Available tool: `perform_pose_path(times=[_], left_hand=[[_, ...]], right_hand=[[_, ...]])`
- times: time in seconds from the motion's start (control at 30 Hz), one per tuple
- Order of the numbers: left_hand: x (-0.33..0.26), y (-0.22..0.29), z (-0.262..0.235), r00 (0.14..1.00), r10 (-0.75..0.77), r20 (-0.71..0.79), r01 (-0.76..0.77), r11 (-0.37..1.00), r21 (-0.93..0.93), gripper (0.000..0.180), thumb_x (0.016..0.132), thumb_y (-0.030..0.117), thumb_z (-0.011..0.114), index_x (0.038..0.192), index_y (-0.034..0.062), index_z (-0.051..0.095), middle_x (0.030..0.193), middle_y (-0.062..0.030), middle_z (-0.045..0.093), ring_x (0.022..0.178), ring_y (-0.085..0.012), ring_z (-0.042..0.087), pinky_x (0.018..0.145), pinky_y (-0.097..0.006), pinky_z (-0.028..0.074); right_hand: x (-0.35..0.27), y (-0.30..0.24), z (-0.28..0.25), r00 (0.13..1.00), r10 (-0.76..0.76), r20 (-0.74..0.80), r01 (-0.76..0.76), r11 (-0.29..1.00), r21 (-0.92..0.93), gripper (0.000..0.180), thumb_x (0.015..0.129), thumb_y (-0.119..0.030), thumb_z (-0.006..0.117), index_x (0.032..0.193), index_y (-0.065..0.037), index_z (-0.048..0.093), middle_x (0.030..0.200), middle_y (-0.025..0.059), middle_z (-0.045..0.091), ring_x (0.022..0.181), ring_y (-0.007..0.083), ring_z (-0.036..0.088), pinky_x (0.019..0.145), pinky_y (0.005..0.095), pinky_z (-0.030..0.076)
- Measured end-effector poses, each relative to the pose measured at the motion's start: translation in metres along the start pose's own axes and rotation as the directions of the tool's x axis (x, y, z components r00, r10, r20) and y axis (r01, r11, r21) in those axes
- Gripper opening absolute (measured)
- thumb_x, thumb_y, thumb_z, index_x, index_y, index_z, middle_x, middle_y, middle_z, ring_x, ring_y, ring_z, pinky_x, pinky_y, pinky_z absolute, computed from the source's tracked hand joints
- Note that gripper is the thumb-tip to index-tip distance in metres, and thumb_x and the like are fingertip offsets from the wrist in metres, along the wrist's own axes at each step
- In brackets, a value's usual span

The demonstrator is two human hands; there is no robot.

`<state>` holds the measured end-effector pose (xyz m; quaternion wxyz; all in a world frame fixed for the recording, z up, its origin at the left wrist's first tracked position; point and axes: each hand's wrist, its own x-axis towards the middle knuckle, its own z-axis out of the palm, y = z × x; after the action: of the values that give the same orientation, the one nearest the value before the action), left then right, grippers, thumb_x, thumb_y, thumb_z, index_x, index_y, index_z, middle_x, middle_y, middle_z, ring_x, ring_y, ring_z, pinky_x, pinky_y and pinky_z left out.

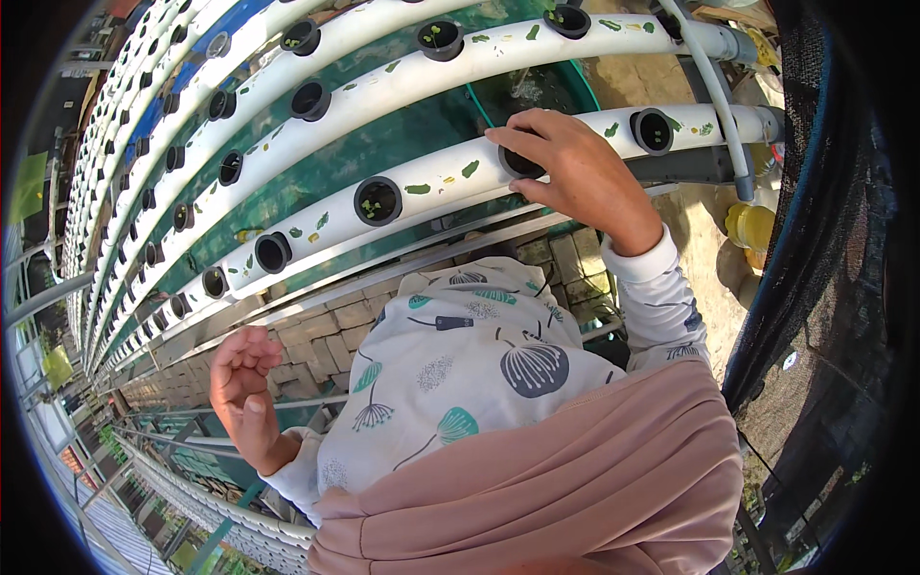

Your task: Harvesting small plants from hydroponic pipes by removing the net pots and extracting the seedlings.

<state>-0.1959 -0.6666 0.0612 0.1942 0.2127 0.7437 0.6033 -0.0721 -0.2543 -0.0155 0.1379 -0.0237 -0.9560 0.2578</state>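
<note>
Left hand (247, 391) empty, loosely curled; right hand (580, 172) spanning black cup (523, 167), grip unclear.

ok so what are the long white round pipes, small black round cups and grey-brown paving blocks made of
Pipes: probably plastic, smooth walls with a soft sheen. Cups: likely moulded plastic, dull black with even rims. Paving blocks: concrete or perhaps stone, matte, with visible joints.

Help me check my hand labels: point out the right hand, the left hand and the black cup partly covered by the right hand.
Right hand (589, 172): head view, on the back of the hand.
Left hand (237, 391): head view, on the hand's middle.
Black cup (524, 167): head view, on its dark inside.
</note>
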Motion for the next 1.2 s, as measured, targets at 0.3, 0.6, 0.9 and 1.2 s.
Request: perform_pose_path(times=[0.3, 0.6, 0.9, 1.2], left_hand=[[0.006, -0.006, 0.016, 0.989, -0.125, 0.078, 0.127, 0.992, -0.025, 0.078, 0.079, 0.044, 0.079, 0.133, -0.0044, 0.051, 0.127, -0.0155, 0.061, 0.109, -0.022, 0.061, 0.092, -0.034, 0.047], [0.004, -0.059, 0.043, 0.921, -0.358, 0.15, 0.364, 0.932, -0.008, 0.047, 0.084, 0.009, 0.073, 0.129, 0.0045, 0.058, 0.123, -0.0066, 0.062, 0.103, -0.0162, 0.06, 0.089, -0.03, 0.049], [-0.01, -0.107, 0.004, 0.924, -0.378, 0.062, 0.352, 0.901, 0.252, 0.048, 0.083, 0.014, 0.076, 0.126, 0.0039, 0.059, 0.115, -0.0114, 0.066, 0.097, -0.0196, 0.063, 0.082, -0.031, 0.051], [-0.06, -0.225, -0.101, 0.873, -0.487, 0.021, 0.322, 0.61, 0.724, 0.051, 0.08, 0.023, 0.077, 0.123, 0.0012, 0.06, 0.114, -0.0239, 0.064, 0.103, -0.0401, 0.063, 0.086, -0.046, 0.052]], right_hand=[[0.001, -0.017, -0.009, 0.996, 0.08, -0.044, -0.076, 0.994, 0.082, 0.076, 0.065, -0.003, 0.082, 0.136, -0.014, 0.055, 0.143, 0.0136, 0.047, 0.128, 0.037, 0.049, 0.103, 0.0445, 0.045], [0.009, -0.048, 0.004, 0.935, 0.072, -0.348, 0.057, 0.936, 0.346, 0.038, 0.081, 0.008, 0.069, 0.118, 0.0, 0.064, 0.103, 0.0139, 0.07, 0.093, 0.0253, 0.068, 0.083, 0.0324, 0.053], [0.044, -0.088, 0.041, 0.954, -0.097, -0.284, 0.183, 0.938, 0.294, 0.033, 0.076, 0.014, 0.064, 0.105, 0.0, 0.067, 0.112, 0.0152, 0.065, 0.093, 0.0265, 0.066, 0.079, 0.0339, 0.053], [0.087, -0.176, 0.081, 0.983, -0.083, -0.161, 0.129, 0.943, 0.306, 0.023, 0.079, 0.008, 0.069, 0.101, 0.003, 0.065, 0.113, 0.0161, 0.063, 0.1, 0.0279, 0.064, 0.083, 0.0339, 0.053]])
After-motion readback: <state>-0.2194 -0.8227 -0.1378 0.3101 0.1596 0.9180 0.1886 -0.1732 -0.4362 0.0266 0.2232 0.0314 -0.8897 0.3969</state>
